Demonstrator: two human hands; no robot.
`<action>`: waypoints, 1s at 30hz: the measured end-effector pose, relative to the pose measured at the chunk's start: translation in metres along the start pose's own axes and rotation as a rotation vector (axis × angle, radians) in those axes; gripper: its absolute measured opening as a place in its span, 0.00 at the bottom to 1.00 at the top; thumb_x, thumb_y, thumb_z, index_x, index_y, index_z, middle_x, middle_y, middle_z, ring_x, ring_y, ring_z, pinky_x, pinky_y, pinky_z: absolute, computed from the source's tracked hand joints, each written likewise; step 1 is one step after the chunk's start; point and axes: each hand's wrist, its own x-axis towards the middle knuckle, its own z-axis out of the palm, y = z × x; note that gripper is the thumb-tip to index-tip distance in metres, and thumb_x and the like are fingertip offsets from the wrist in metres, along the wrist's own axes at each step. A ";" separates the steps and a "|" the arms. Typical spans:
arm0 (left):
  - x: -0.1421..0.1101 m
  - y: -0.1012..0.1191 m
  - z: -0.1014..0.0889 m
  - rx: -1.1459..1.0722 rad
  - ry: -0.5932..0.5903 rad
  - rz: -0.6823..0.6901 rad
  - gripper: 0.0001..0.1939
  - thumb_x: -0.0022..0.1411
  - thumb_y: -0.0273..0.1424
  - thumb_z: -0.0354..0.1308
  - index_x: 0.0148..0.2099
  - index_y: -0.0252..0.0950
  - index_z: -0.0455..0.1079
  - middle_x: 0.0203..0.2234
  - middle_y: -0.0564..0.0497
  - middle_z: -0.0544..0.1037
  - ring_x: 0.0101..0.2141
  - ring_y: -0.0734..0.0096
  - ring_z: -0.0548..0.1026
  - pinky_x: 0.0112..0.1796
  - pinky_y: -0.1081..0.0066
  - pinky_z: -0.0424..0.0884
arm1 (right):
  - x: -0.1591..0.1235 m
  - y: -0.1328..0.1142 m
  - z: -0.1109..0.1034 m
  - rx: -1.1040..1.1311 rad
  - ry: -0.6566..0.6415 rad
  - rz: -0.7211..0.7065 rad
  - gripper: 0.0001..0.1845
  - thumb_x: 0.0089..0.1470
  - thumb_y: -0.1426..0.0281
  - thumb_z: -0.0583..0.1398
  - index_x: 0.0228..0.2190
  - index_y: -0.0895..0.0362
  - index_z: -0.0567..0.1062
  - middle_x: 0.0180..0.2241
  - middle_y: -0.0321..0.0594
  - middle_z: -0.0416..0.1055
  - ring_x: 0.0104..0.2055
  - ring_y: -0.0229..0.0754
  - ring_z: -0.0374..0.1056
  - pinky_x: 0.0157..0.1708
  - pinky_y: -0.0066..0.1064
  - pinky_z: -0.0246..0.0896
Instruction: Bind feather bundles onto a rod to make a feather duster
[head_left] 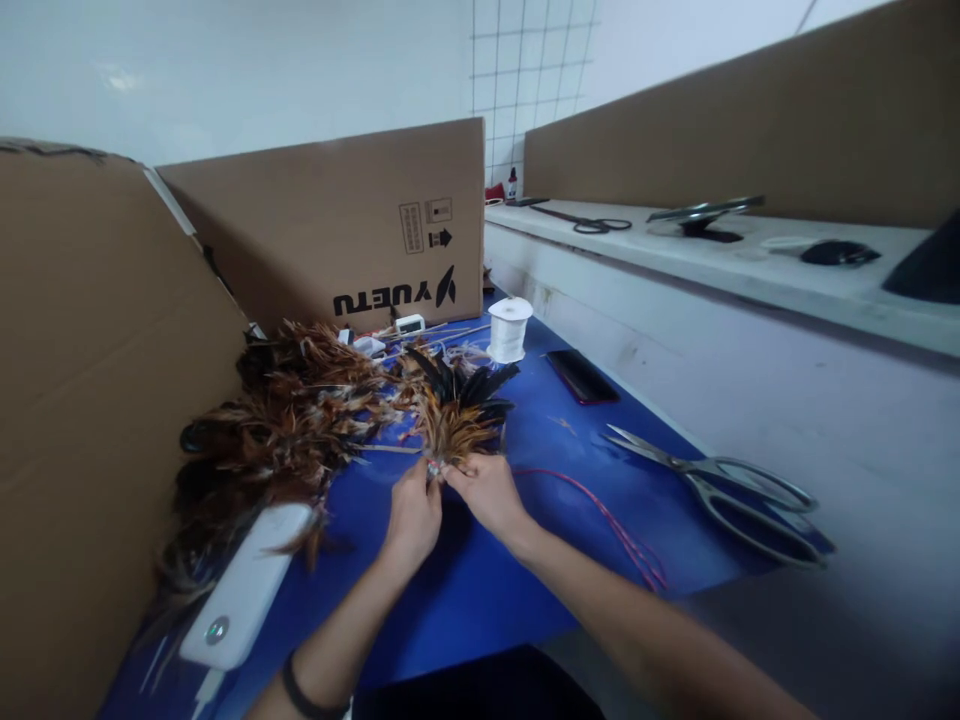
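Note:
A bundle of brown and black feathers (pixel 456 425) fans upward and away from my hands above the blue tabletop. At its base my left hand (pixel 416 507) closes with thumb and fingers pressed together. From the other side my right hand (pixel 487 490) pinches the same base, the two hands almost touching. A small pale, reddish binding shows between the fingertips; its details are too small to tell. A red cord (pixel 604 510) trails across the table to the right of my right hand. Left of my hands lies a large heap of loose brown feathers (pixel 289 430).
Scissors (pixel 697 475) and a dark phone (pixel 583 377) lie on the right. Beyond the bundle stands a white spool (pixel 509 332). A white power bank (pixel 247 590) with a cable rests at front left. Cardboard panels (pixel 322 225) wall the left and back; a white ledge (pixel 720 265) runs along the right.

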 end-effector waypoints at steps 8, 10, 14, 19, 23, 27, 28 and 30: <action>-0.001 0.011 0.005 0.408 0.076 0.057 0.15 0.60 0.18 0.39 0.46 0.29 0.61 0.33 0.42 0.71 0.32 0.67 0.73 0.33 0.70 0.68 | 0.008 0.001 0.004 0.036 -0.047 -0.047 0.17 0.46 0.65 0.54 0.12 0.57 0.58 0.13 0.29 0.51 0.18 0.31 0.46 0.18 0.25 0.39; -0.002 0.014 0.009 0.529 0.084 0.057 0.17 0.59 0.17 0.39 0.50 0.26 0.59 0.34 0.41 0.70 0.31 0.67 0.73 0.33 0.69 0.69 | 0.009 0.004 0.003 0.074 -0.058 -0.039 0.17 0.47 0.64 0.54 0.13 0.58 0.61 0.13 0.30 0.54 0.18 0.31 0.48 0.18 0.25 0.41; -0.004 0.020 0.016 0.623 0.122 0.120 0.22 0.60 0.18 0.38 0.56 0.24 0.54 0.36 0.40 0.70 0.33 0.65 0.73 0.34 0.68 0.70 | 0.011 0.010 0.001 0.207 -0.056 0.000 0.19 0.48 0.61 0.56 0.14 0.60 0.66 0.14 0.31 0.58 0.19 0.31 0.50 0.19 0.25 0.45; -0.004 0.028 0.009 0.378 0.158 0.123 0.22 0.62 0.25 0.42 0.58 0.26 0.55 0.42 0.36 0.70 0.40 0.60 0.72 0.39 0.64 0.70 | 0.010 0.009 0.000 0.421 -0.060 0.042 0.17 0.45 0.61 0.60 0.16 0.61 0.70 0.16 0.33 0.64 0.19 0.32 0.55 0.20 0.25 0.52; -0.003 0.031 -0.005 0.029 0.118 0.017 0.20 0.64 0.31 0.41 0.55 0.35 0.62 0.40 0.42 0.75 0.38 0.64 0.74 0.37 0.66 0.72 | 0.007 0.001 -0.003 0.590 -0.122 0.056 0.14 0.44 0.62 0.61 0.21 0.62 0.75 0.22 0.39 0.72 0.25 0.38 0.65 0.27 0.29 0.61; -0.003 0.028 -0.011 -0.292 0.113 -0.134 0.21 0.61 0.37 0.47 0.54 0.35 0.66 0.34 0.47 0.78 0.28 0.69 0.75 0.28 0.71 0.73 | 0.005 -0.003 -0.005 0.706 -0.189 0.117 0.15 0.44 0.61 0.61 0.24 0.62 0.75 0.23 0.41 0.73 0.26 0.41 0.68 0.26 0.31 0.64; -0.003 0.027 -0.010 -0.347 0.129 -0.147 0.21 0.60 0.38 0.49 0.53 0.35 0.66 0.35 0.47 0.78 0.29 0.69 0.75 0.28 0.71 0.73 | 0.005 -0.003 -0.005 0.688 -0.180 0.114 0.15 0.44 0.61 0.61 0.23 0.62 0.74 0.22 0.40 0.73 0.25 0.40 0.67 0.25 0.30 0.63; -0.002 0.025 -0.008 -0.419 0.166 -0.156 0.21 0.58 0.38 0.53 0.53 0.36 0.67 0.39 0.46 0.77 0.30 0.68 0.76 0.29 0.71 0.73 | 0.007 -0.001 -0.004 0.607 -0.139 0.096 0.15 0.45 0.61 0.60 0.20 0.61 0.73 0.19 0.37 0.70 0.22 0.36 0.63 0.23 0.27 0.59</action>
